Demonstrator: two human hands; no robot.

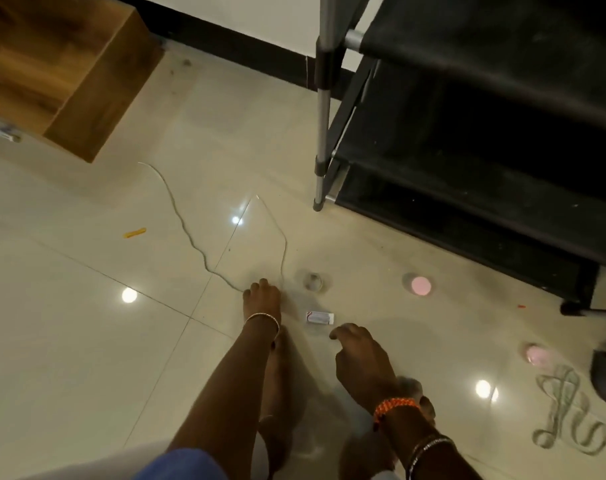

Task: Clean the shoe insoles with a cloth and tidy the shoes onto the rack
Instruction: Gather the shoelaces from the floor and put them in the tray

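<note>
Right hand (360,362): nearest the lens, hovers low over the floor, fingers loosely curled and apart, holding nothing; orange beaded band and thin bangles at the wrist.
Left hand (263,299): stretched forward, fingers down toward the tile, thin bangle at the wrist; grip not readable, nothing visibly held.
Floor (87,323): glossy cream tiles, thin grout lines, round lamp reflections.
Small box (320,318): white, rectangular, flat on the tile between the two hands, just ahead of the right fingertips.
Cord (190,237): thin, pale, wavy line running across the tile to the left hand.
Pink discs (420,285): two round, flat pieces, one near the rack's foot, one further right.
Shoe rack (485,133): upper right, grey metal tubes, black fabric shelves, dusty; visible shelves carry no shoes.
Grey strap (564,414): looped, limp, lying at right.
Wooden cabinet (69,64): upper left, brown grain.
Insoles, cloth: out of view.
</note>
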